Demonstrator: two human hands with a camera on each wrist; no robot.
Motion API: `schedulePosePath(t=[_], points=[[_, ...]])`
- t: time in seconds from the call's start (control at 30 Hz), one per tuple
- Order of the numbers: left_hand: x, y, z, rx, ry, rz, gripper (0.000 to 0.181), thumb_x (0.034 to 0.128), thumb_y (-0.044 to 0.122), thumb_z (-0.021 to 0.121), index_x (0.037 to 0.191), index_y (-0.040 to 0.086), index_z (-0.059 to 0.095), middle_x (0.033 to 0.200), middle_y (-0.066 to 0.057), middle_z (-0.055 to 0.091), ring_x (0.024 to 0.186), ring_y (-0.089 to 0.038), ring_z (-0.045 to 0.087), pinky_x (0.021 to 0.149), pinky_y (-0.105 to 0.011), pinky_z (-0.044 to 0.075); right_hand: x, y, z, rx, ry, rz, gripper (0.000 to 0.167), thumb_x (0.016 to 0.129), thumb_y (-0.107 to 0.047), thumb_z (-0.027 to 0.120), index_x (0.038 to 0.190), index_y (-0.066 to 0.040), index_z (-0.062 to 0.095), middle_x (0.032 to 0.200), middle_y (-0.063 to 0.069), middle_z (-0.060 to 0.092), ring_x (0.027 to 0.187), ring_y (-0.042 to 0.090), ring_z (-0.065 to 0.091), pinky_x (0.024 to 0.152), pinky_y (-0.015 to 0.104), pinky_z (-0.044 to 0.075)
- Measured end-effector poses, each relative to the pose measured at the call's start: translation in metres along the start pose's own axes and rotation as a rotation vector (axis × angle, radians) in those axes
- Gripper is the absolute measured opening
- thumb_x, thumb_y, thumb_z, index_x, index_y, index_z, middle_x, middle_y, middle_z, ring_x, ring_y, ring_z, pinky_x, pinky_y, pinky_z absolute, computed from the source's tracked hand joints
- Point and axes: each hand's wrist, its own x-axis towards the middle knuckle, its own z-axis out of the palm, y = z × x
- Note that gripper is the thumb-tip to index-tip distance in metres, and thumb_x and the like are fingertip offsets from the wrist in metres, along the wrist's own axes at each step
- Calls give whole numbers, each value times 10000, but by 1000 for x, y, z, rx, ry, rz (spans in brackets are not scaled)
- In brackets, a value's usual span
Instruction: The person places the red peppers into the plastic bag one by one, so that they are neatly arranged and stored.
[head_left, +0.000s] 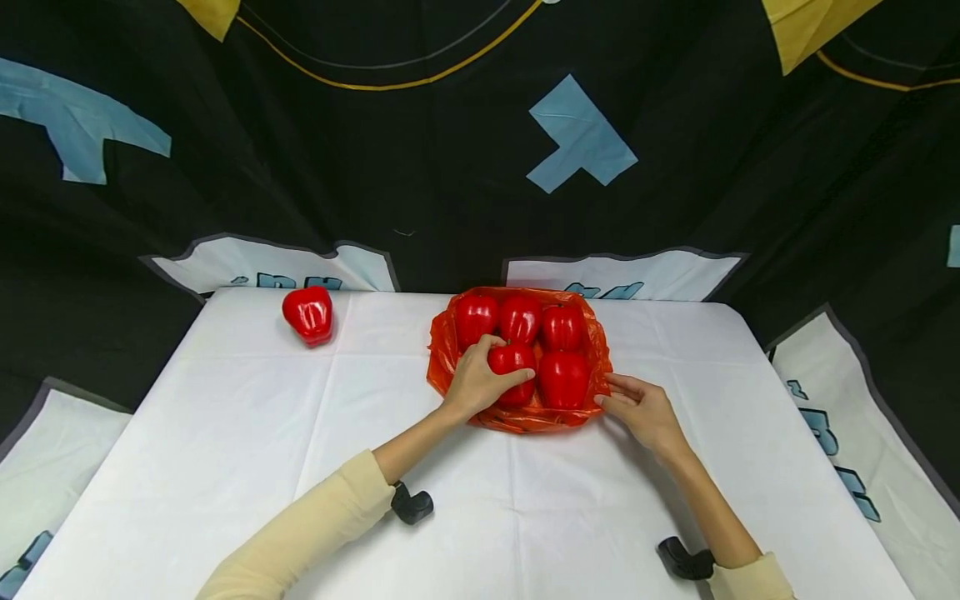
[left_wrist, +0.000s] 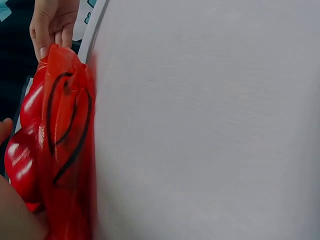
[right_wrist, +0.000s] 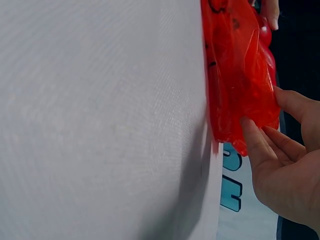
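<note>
A red plastic bag [head_left: 598, 346] lies spread in the middle of the table, its edge rolled down around several glossy red apples. My left hand [head_left: 476, 380] holds the front-left apple [head_left: 513, 358] between thumb and fingers, inside the bag. At the bag's right edge, my right hand [head_left: 649, 415] pinches the plastic. In the right wrist view, thumb and fingers of the right hand [right_wrist: 285, 175] are on the bag's crinkled side [right_wrist: 240, 80]. Black curved lines mark the bag [left_wrist: 70, 120] in the left wrist view. Another red apple [head_left: 308, 315] lies alone at the table's far left.
The table [head_left: 240, 467] has a creased white cover. Behind it hangs a black cloth [head_left: 420, 167] with blue and yellow shapes. Black fittings [head_left: 411, 503] sit at both wrists.
</note>
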Motion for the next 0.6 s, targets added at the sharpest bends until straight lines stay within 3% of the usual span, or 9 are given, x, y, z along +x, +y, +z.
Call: schedulePosePath(t=[0.33,0.6], points=[[-2,-4,-6,-28,-76,14,578,851,246,779,1346,102,519,1345,-138,522,1218,-318,498,922,-501,529,-2,-2,0,3,-6,7,559,942,-145,710,1391,108,494,1280,279,607,1152,317,634,857,205,529],[2,-4,-8,3,-96,43,576,863,239,779,1371,106,542,1363,-125,544,1237,-305,493,943,-487,518,-1,1,1,9,-1,-7,539,937,-121,711,1376,116,507,1255,286,617,1072,202,676,841,192,531]])
